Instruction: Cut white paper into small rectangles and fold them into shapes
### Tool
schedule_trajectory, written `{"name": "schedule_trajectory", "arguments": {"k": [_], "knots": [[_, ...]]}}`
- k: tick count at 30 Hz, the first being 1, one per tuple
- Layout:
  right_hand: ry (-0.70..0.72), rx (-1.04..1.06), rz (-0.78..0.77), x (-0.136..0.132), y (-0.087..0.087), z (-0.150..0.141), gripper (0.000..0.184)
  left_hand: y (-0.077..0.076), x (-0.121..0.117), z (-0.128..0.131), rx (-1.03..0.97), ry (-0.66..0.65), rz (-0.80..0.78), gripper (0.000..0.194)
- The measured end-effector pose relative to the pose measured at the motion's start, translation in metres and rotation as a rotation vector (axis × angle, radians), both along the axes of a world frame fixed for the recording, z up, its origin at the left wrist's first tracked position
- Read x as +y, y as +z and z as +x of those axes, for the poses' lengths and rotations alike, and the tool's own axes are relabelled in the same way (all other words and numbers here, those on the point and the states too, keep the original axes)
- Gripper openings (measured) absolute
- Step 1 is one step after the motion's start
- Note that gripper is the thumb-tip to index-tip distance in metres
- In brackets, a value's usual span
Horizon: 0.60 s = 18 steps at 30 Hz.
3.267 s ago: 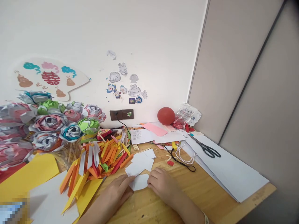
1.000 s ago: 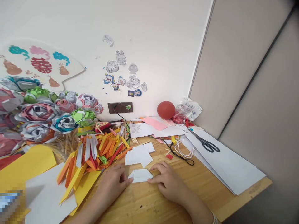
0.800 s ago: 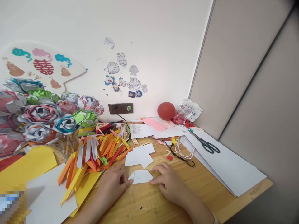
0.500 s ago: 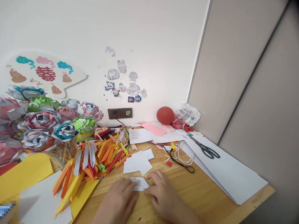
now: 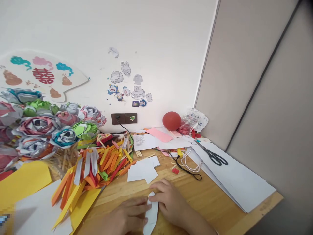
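A narrow strip of folded white paper (image 5: pixel 152 217) lies lengthwise on the wooden table, pointing toward me. My left hand (image 5: pixel 129 213) is at its left side, fingertips pressing on that edge. My right hand (image 5: pixel 171 200) grips its upper right edge, with the index finger and thumb curled at the top. The paper's lower end runs out of the picture. Just beyond my hands rest several loose white paper pieces (image 5: pixel 140 171), overlapping one another.
Folded paper strips (image 5: pixel 113 160) in orange, yellow and other colours pile up at the left, near paper flowers (image 5: pixel 35 125). Scissors (image 5: pixel 212 155) lie on large white sheets (image 5: pixel 234 178) at the right. A red balloon (image 5: pixel 171 120), a bead string (image 5: pixel 188 163) and a black cord (image 5: pixel 188 171) lie further back.
The white paper has turned from lying crosswise to lengthwise, and looks longer and narrower. My left hand has moved down and now presses its left edge; my right hand holds its upper right.
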State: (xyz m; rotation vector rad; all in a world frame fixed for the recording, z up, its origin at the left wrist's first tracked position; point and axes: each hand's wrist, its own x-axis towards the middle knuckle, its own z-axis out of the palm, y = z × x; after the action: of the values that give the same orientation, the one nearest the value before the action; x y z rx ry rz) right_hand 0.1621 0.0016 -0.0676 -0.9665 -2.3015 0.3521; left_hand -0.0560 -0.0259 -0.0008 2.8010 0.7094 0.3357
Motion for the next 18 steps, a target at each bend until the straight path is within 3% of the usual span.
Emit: {"name": "schedule_trajectory", "arguments": {"k": [3,6,10,12,15,18], "knots": [[-0.069,-0.039,0.032,-0.002,0.0,0.002,0.032,-0.013,0.011,-0.011,0.013,0.015,0.123,0.025],[-0.108,-0.078,0.066,-0.003,0.002,0.002,0.019,-0.035,0.025,-0.02,0.067,0.113,0.365,0.044],[-0.124,-0.191,0.223,0.003,-0.004,-0.003,0.005,-0.052,0.035,-0.02,-0.001,0.188,0.635,0.025],[-0.147,-0.257,0.349,0.008,-0.012,-0.008,0.009,-0.055,0.035,-0.016,-0.061,0.217,0.653,0.021],[-0.196,-0.294,0.508,0.012,-0.023,-0.014,0.015,-0.057,0.032,-0.011,-0.057,0.262,0.526,0.026],[-0.209,-0.259,0.525,0.01,-0.024,-0.015,0.018,-0.059,0.028,-0.01,-0.049,0.285,0.42,0.028]]}}
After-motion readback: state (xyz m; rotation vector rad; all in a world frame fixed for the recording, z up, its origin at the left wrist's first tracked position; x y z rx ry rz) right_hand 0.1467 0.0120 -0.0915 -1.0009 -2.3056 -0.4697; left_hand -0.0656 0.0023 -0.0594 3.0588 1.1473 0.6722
